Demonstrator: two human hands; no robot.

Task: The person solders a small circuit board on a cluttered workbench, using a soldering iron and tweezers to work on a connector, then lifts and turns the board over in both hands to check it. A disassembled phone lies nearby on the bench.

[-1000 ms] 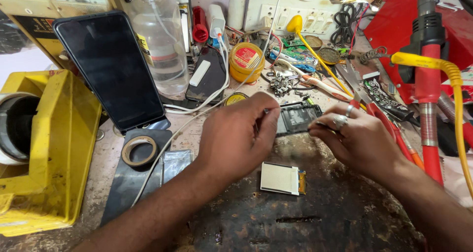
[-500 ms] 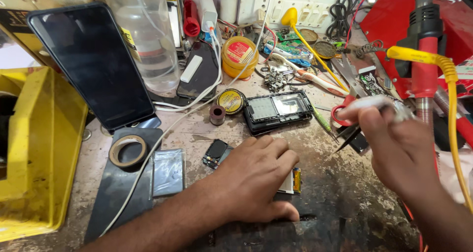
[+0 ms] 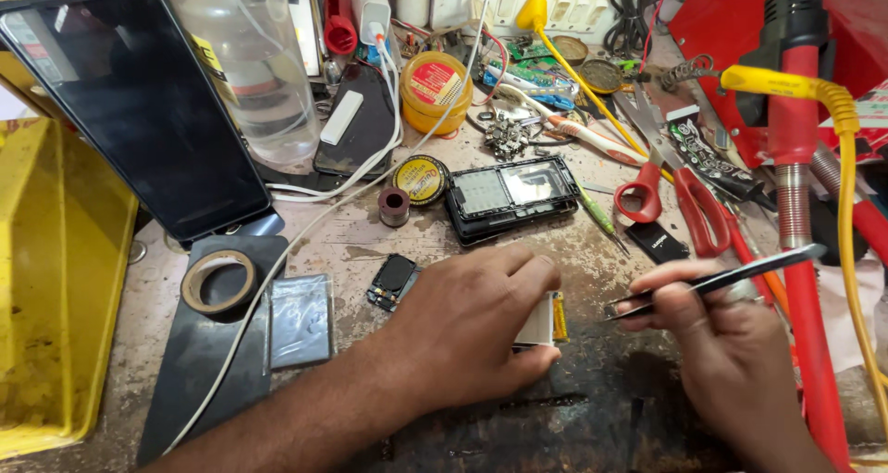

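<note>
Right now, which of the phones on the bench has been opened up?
The small black phone lying flat mid-bench, insides exposed, beside the red-handled scissors. The large dark-screened phone leaning at left looks intact.

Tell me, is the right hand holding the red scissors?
No, the right hand holds tweezers; the red scissors lie untouched on the bench.
</note>
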